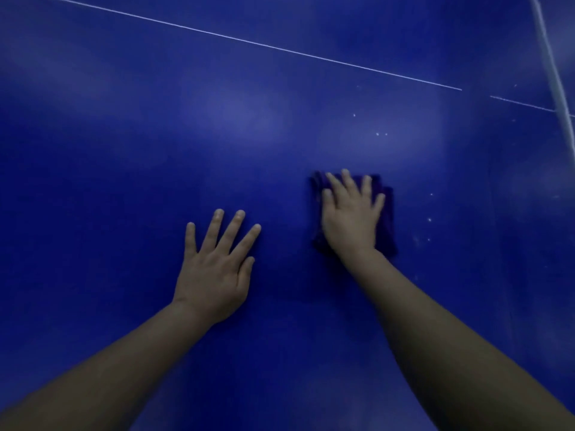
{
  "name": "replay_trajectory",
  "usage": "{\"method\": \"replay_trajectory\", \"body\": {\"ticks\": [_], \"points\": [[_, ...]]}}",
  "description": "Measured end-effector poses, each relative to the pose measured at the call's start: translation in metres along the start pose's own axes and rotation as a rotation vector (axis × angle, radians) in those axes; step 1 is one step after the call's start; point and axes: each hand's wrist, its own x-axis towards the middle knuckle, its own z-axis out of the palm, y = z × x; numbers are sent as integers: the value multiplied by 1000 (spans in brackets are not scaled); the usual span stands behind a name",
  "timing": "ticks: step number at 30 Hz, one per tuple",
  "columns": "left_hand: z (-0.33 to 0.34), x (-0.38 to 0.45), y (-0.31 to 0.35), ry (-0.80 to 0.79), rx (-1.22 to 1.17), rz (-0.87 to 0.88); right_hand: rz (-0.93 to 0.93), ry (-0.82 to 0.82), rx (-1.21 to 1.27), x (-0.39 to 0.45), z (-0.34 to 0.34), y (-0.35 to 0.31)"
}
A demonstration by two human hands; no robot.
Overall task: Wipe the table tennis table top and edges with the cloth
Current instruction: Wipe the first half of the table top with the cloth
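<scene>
Right hand (pixel 350 213) flat on dark purple cloth (pixel 385 219), fingers (pixel 348 181) spread, pressing it onto blue tabletop (pixel 124 150); left hand (pixel 216 269) splayed, empty, beside it

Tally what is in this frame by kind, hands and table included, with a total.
Hands: 2, left hand flat on the bare surface, right hand pressing on the cloth
Cloths: 1, dark purple cloth
Tables: 1, blue table tennis table
Total: 4
</scene>
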Motion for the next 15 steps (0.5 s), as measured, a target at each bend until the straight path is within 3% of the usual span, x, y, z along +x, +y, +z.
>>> {"method": "replay_trajectory", "body": {"ticks": [4, 8, 12, 15], "points": [[-5, 1, -8, 49, -76, -95, -309, 7, -60, -76, 26, -55], [-7, 1, -15, 44, -70, -112, -394, -92, -47, -158, 27, -9], [-8, 4, -11, 41, -76, -124, -172, -49, -83, -100, -2, 47], [-8, 9, -8, 39, -71, -120, 14, -8, -27, -16, -9, 36]]}}
